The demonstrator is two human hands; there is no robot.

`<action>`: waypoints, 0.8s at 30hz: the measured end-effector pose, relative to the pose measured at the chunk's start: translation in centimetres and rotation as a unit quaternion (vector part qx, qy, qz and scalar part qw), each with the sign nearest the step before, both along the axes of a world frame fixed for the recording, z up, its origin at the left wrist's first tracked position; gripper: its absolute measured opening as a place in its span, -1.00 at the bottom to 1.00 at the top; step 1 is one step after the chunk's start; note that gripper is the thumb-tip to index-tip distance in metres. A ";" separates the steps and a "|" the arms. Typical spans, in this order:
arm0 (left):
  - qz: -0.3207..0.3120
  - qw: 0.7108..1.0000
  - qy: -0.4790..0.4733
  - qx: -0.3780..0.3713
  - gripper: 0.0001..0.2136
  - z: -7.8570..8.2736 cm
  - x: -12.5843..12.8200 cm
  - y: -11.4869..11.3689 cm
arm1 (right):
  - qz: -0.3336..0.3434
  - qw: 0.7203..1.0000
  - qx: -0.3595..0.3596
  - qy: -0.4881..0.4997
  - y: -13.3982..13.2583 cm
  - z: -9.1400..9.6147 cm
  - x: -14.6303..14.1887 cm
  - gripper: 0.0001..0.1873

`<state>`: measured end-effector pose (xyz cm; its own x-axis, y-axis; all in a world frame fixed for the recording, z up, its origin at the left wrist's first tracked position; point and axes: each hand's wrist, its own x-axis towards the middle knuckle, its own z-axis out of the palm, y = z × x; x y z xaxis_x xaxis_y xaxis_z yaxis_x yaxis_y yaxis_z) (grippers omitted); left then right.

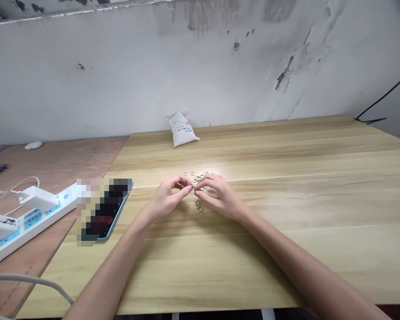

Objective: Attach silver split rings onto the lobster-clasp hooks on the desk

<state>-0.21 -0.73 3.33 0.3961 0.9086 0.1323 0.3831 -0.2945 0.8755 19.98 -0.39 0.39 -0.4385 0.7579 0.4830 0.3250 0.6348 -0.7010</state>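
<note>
Pale wood-grain tabletop (pixel 286 213) spreads below a scuffed, stained white wall (pixel 136 75). Over it, the left hand (pixel 166 198) and right hand (pixel 222 196) meet fingertip to fingertip, each with thumb and index finger pinched on a small metal piece (pixel 194 188); its exact form is mostly hidden by the fingers. Just beyond the fingertips lie loose metal split rings (pixel 192 174) and more small metal hardware, partly covered by the right hand. Nearer the person, between the wrists, a little cluster of metal clasps (pixel 199 206) rests on the wood. Farther back, a white labelled plastic packet (pixel 184 131) sits near the wall. Left of the left hand lies a smartphone (pixel 118 202) with a light-blue edge, its screen pixelated. Past that, on an adjoining reddish-brown surface (pixel 83 153), stands a white power strip (pixel 65 202) with blue sockets, bearing two white charger plugs (pixel 40 199). At far right, a black cable (pixel 386 92) runs along the wall.
</note>
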 end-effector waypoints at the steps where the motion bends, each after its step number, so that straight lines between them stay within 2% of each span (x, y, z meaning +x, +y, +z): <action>1: -0.006 1.000 -0.001 -0.007 -0.83 0.0 0.0 0.0 | 0.010 1.000 -0.022 0.018 0.0 0.1 0.1 -0.93; 5: -0.026 0.999 -0.005 -0.031 -0.82 0.0 -0.1 -0.1 | 0.048 0.987 -0.131 0.079 -0.1 0.7 0.3 -0.86; 8: -0.029 0.999 -0.006 -0.038 -0.82 -0.1 0.0 -0.1 | 0.047 0.984 -0.148 0.083 -0.1 0.8 0.4 -0.85; 13: -0.027 0.999 -0.004 -0.043 -0.82 -0.5 0.4 -0.1 | 0.036 0.993 -0.095 0.063 0.1 0.1 0.2 -0.88; 16: -0.014 0.999 -0.005 -0.052 -0.80 -0.6 0.6 -0.2 | 0.011 0.999 -0.040 0.029 0.3 -0.5 0.0 -0.88; 20: -0.006 0.994 -0.023 -0.108 -0.77 -1.0 0.6 0.0 | -0.027 0.996 0.070 -0.044 0.4 -0.8 0.1 -0.90; 24: -0.006 0.988 -0.038 -0.146 -0.74 -1.3 0.6 0.2 | -0.035 0.992 0.098 -0.066 0.4 -0.8 0.3 -0.86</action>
